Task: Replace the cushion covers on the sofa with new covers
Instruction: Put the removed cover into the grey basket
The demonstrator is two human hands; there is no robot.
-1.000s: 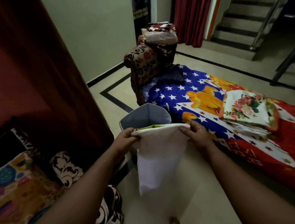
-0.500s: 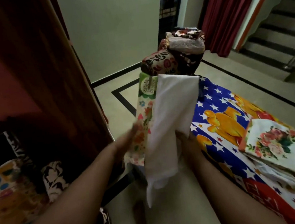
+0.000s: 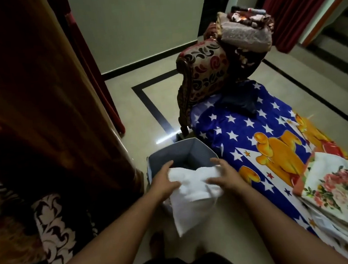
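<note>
The white cover (image 3: 192, 190), held up high in front of the sofa half a second ago, has been brought down onto the near rim of the grey bin (image 3: 183, 152). It is bunched and pressed between the left hand (image 3: 164, 181) and the right hand (image 3: 223, 175), whose fingers are curled over its top edge; its lower corner hangs outside the bin. This is judged to be a removed cover being discarded. The flowered covers (image 3: 340, 189) lie stacked on the star-patterned sheet (image 3: 238, 130) to the right, not yet fitted.
</note>
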